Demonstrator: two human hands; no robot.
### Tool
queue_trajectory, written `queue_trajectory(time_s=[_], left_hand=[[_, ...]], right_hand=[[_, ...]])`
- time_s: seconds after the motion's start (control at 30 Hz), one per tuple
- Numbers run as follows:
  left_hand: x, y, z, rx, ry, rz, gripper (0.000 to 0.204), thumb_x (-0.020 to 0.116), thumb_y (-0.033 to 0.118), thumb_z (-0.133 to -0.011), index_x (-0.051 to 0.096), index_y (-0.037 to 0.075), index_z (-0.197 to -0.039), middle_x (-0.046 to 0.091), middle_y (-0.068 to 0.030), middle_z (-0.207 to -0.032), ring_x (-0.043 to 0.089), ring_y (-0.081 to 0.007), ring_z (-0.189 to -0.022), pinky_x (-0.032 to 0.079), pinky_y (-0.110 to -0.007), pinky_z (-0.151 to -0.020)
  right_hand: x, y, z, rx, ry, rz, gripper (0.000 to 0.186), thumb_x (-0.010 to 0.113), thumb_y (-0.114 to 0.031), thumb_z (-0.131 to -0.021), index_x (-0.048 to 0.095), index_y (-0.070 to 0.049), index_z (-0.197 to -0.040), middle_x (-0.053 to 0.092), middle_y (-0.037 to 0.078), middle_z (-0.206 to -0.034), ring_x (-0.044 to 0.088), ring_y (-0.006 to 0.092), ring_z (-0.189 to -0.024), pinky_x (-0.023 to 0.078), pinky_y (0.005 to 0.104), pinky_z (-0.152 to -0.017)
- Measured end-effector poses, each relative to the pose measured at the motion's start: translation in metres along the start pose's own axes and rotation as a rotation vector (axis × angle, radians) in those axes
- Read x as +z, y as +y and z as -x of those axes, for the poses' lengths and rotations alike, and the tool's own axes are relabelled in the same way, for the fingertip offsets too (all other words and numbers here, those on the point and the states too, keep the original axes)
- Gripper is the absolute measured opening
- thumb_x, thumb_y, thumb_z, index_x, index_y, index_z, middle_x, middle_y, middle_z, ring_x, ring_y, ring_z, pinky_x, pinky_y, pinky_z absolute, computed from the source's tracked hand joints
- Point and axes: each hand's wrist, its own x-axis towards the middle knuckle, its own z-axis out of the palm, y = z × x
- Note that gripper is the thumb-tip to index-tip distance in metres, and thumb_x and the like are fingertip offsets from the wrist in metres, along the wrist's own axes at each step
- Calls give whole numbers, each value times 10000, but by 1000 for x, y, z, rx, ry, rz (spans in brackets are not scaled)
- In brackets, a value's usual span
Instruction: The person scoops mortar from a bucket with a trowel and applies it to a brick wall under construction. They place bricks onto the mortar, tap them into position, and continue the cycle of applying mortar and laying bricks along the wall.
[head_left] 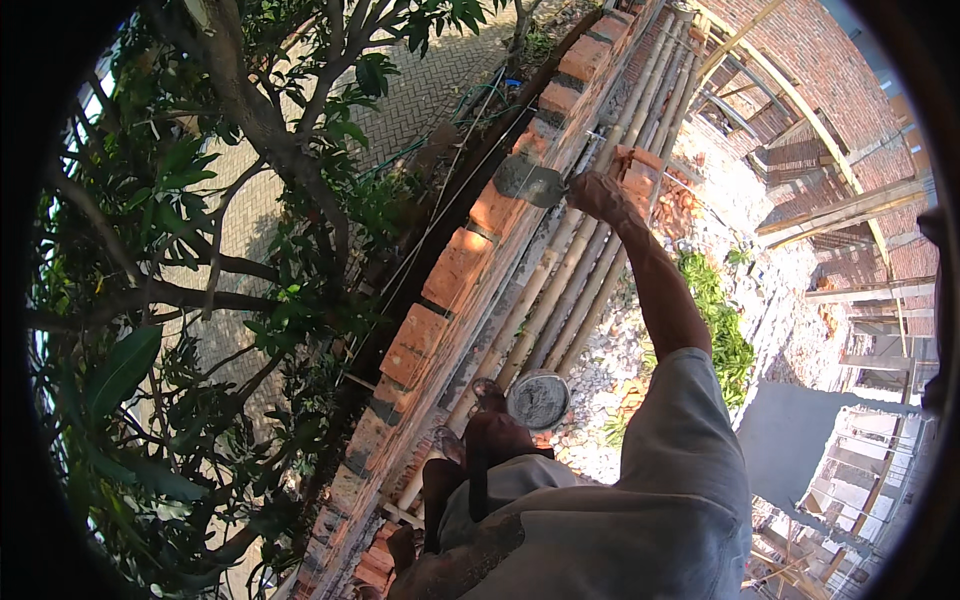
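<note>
The right hand (597,196) has its fingers clenched round a trowel (541,186), its blade at the top course of the brick wall (452,268). The left hand (402,546) is low, near loose bricks (374,568); I cannot tell its grip. A mortar bucket (538,400) stands beside bamboo poles (545,322).

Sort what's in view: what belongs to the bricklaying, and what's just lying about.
Part of the job:
trowel, held in the right hand
top row of bricks
bucket of grey mix
bricks beside the right hand, probably
bamboo poles underfoot, probably as footing

Apparently just there:
rubble
leafy green plants
tree
</note>
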Motion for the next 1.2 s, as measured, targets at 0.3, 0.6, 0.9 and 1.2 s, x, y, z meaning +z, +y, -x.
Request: queue_trajectory(time_s=[0.3, 0.6, 0.9, 1.2], left_hand=[[-5, 8, -17, -23, 50, 580, 208, 562, 152, -877, 600, 24, -717, 583, -48, -640, 553, -138, -543, 442, -303, -494], [-26, -13, -18, -464, 74, 1144, 121, 592, 132, -831, 598, 17, -794, 571, -68, -688, 521, -164, -492, 413, -311, -438], [20, -97, 10, -214, 61, 864, 91, 581, 101, -844, 585, 38, -778, 549, -67, -662, 580, -188, -559, 436, -341, -468], [37, -128, 9, 53, 171, 573, 103, 569, 94, -856, 580, 35, -773, 556, -77, -666, 599, -198, -592, 451, -354, -488]], right_hand=[[33, -133, 110, 13, 105, 137, 249, 511, -73, -846, 538, 34, -1070, 557, 233, -869, 602, 380, -833, 486, 471, -714], [48, -172, 139, 167, 155, 307, 248, 530, -156, -878, 537, -10, -1078, 524, 158, -953, 555, 325, -898, 456, 421, -739], [27, -182, 136, 206, 116, -16, 164, 504, -130, -897, 611, -7, -906, 618, 250, -903, 645, 406, -822, 517, 476, -680], [56, -184, 115, 340, -58, -895, 225, 572, -172, -878, 603, 37, -799, 531, 125, -548, 582, 243, -475, 478, 372, -462]])
